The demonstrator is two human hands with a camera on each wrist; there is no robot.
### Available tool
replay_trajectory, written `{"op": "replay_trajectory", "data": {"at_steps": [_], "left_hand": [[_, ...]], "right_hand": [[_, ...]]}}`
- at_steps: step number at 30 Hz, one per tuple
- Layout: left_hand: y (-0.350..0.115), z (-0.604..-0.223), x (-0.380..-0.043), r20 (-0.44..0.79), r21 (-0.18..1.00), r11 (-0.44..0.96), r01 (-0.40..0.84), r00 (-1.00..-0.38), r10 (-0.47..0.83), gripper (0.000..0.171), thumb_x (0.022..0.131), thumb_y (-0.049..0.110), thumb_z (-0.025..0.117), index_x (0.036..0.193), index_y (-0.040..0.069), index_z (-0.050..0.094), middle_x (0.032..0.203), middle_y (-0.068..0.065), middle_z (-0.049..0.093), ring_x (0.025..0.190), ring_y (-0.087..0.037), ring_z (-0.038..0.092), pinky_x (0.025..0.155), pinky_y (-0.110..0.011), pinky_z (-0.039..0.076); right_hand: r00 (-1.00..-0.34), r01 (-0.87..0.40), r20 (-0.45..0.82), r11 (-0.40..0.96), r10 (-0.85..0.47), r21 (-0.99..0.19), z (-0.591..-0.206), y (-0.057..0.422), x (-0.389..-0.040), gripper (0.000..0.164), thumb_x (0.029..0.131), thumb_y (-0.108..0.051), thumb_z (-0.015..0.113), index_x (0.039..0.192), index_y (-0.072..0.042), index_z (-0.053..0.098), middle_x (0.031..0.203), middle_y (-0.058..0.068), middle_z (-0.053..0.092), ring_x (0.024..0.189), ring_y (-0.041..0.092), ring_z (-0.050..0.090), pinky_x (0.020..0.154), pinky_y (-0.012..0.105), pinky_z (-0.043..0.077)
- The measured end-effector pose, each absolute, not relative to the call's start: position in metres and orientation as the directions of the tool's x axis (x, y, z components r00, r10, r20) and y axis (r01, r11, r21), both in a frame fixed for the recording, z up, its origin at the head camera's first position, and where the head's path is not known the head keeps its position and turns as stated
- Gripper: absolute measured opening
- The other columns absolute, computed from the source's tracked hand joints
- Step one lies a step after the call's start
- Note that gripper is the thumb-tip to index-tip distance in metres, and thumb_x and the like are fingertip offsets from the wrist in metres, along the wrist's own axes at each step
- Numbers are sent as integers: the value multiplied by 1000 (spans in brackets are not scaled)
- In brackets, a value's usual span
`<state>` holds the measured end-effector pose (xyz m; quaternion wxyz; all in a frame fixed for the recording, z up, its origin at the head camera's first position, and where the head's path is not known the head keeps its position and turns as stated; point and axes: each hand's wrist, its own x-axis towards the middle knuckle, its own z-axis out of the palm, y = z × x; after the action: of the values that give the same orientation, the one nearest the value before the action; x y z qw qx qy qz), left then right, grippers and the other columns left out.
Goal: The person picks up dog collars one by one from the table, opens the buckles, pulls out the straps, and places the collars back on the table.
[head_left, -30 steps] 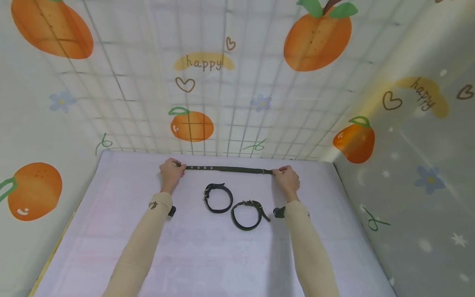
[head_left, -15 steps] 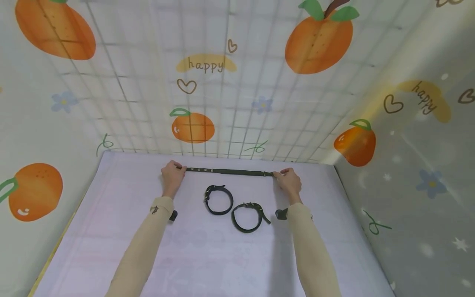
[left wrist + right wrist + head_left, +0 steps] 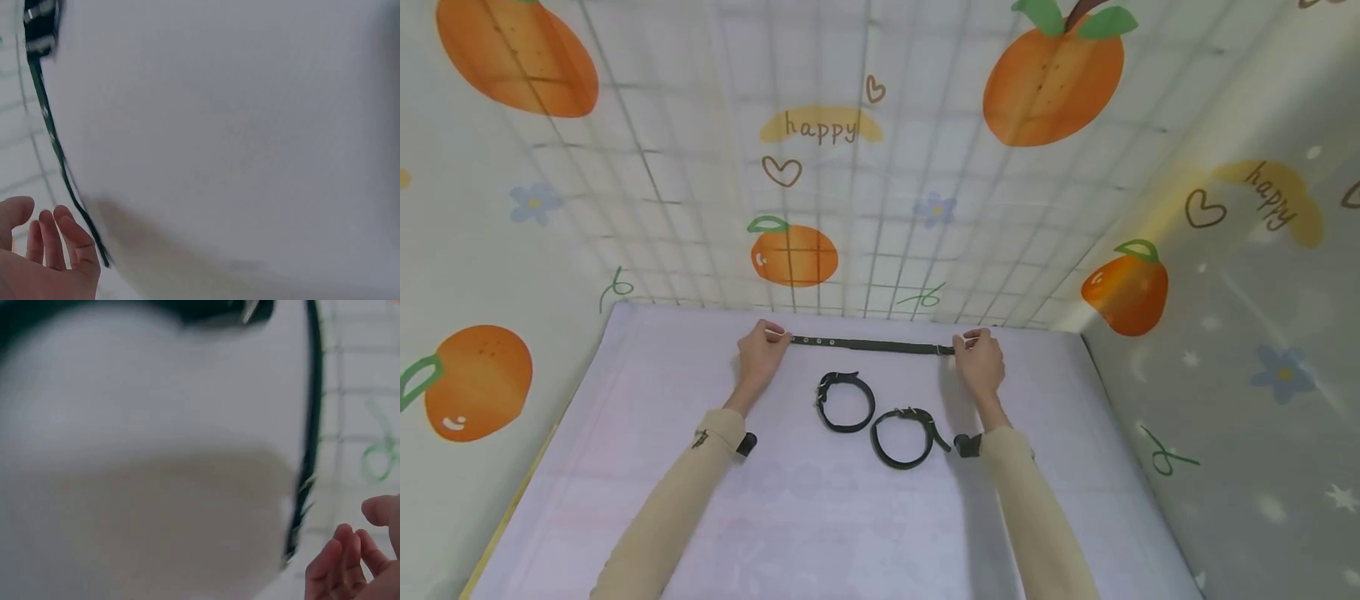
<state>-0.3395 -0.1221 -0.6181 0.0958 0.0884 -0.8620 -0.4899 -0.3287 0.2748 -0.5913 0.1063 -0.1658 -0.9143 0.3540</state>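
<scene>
A dark collar [image 3: 887,346] with a row of metal-rimmed holes and a buckle end lies straightened out near the back of the white table. At its holed end is my left hand [image 3: 760,354]. In the left wrist view the thumb stands apart from the fingers [image 3: 78,234], beside the strap end. My right hand [image 3: 979,362] is by the buckle end; the right wrist view has its thumb [image 3: 378,510] and fingers spread, with the strap alongside and not between them. Two more collars, buckled into rings, lie in front: one left [image 3: 846,430], one right [image 3: 901,465].
The white table [image 3: 820,533] meets a patterned cloth wall [image 3: 685,225] just behind the straight collar. Another cloth side [image 3: 1210,333] rises on the right. Small black devices [image 3: 747,444] sit at both wrists.
Both hands have loosened from the collar's ends, thumbs now apart from fingers. My left hand has shifted slightly right over the holed end. The ringed collars have stayed put.
</scene>
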Motion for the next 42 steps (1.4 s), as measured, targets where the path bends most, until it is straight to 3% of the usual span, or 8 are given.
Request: {"op": "replay_trajectory", "data": {"at_steps": [4,8,14,18,25,33,42], "left_hand": [[-115,-608,-325,75,874,485,-32,-977,-200,24,104,31,72,116,10,68,114,-16,79,100,-34,77,79,-39,59],[-103,-602,-310,46,885,465,-30,-988,-150,27,105,33,69,120,11,68,118,-16,78,105,-36,75,83,-40,58],[-84,-606,-290,-4,880,474,-37,-998,-70,30,107,34,66,126,11,67,124,-18,78,111,-37,75,93,-50,59],[-76,-613,-279,-34,856,515,-42,-999,-25,31,110,36,61,129,13,65,126,-16,76,111,-34,74,91,-49,60],[-71,-622,-266,-38,826,563,-33,-999,-3,33,109,37,63,131,11,64,122,-14,76,102,-30,74,80,-41,60],[-66,-619,-258,-1,772,634,48,-997,77,35,103,26,74,128,4,62,114,-17,76,103,-33,72,87,-44,59],[-64,-615,-255,8,773,633,54,-997,75,32,100,14,75,127,-1,65,113,-19,77,107,-32,70,86,-41,60]], "right_hand": [[-939,123,141,689,315,-715,-577,255,-319,37,108,-35,63,131,-6,64,120,18,72,99,37,71,76,42,53],[-959,2,183,654,215,-756,-568,236,-307,32,109,-29,64,129,-4,65,117,18,73,102,36,75,83,39,55],[-982,-118,185,639,39,-760,-572,212,-289,27,108,-28,68,124,-6,68,114,15,77,105,33,77,95,45,61],[-981,-171,188,646,-43,-744,-577,198,-281,25,107,-27,69,123,-8,70,114,14,78,107,32,77,93,46,64],[-976,-218,156,639,-153,-738,-584,181,-271,22,105,-21,72,120,-6,69,112,13,77,107,30,77,90,45,64],[-965,-191,6,686,-262,-702,-594,167,-266,30,100,-19,77,127,-8,71,118,10,75,109,26,77,85,35,65],[-967,-192,15,687,-255,-701,-599,160,-263,28,99,-8,75,126,-8,71,119,12,76,108,27,78,86,35,66]]}}
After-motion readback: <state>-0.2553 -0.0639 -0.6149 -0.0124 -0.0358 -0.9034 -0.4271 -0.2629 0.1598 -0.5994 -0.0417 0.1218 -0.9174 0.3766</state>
